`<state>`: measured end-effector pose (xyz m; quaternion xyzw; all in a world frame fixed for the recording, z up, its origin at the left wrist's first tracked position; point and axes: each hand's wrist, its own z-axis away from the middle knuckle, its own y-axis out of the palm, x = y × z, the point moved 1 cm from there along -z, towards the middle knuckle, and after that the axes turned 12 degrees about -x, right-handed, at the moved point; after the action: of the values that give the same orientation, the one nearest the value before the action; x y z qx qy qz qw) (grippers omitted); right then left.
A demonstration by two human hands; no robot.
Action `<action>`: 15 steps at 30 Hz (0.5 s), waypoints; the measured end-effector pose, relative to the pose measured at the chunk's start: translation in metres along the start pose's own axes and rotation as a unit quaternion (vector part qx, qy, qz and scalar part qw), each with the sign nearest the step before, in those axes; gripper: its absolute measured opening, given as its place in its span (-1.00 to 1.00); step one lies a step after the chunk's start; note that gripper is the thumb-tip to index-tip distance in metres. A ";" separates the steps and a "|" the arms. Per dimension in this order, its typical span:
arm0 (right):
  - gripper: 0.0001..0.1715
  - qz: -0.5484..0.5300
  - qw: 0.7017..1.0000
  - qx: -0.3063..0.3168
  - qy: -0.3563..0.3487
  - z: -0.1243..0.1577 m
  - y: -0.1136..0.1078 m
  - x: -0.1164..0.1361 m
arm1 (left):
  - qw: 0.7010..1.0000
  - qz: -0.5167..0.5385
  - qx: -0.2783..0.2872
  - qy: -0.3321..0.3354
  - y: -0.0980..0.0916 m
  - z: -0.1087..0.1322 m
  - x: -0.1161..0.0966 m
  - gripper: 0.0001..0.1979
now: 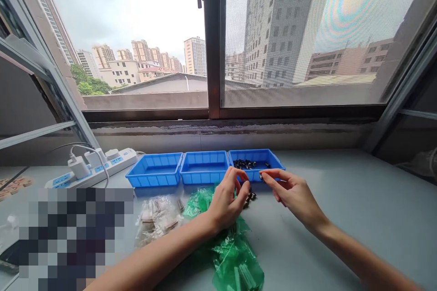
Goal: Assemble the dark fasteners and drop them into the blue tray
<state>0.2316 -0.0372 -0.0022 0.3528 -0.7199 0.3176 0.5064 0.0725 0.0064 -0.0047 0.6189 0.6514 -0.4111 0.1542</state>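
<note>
My right hand [295, 194] pinches a small dark part [261, 176] between thumb and forefinger, in front of the right blue bin [278, 166]. Several black parts [244, 164] lie inside that bin. To its left, my left hand [229, 196] is raised over green plastic bags [239, 259], its fingers curled with the thumb apart from them; nothing shows between them. A small pile of dark parts [251, 196] sits on the table between my hands, partly hidden by my left hand.
Two more blue bins, the middle one [205, 177] and the left one [153, 180], stand in the row. Clear bags [159, 218] lie before them. A white power strip [124, 159] with plugs is at the left, below the window.
</note>
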 end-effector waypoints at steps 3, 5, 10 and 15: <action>-0.45 0.019 1.000 -0.009 -0.008 -0.003 -0.003 -0.003 | 1.000 0.001 0.002 -0.003 0.000 0.000 -0.001 -0.89; -0.46 0.028 0.999 -0.014 -0.015 -0.006 -0.006 -0.006 | 1.000 0.002 0.005 -0.008 0.000 0.000 -0.002 -0.90; -0.52 0.032 0.999 -0.028 -0.019 -0.012 -0.011 -0.007 | 1.000 0.003 -0.001 -0.012 0.000 -0.001 -0.004 -0.91; -0.68 0.020 0.994 0.037 -0.101 -0.010 -0.011 0.001 | 1.000 -0.004 0.008 -0.013 0.001 -0.002 -0.004 -0.88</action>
<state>0.2454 -0.0355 0.0030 0.3873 -0.7617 0.3171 0.4114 0.0747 0.0055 -0.0009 0.6120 0.6484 -0.4250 0.1563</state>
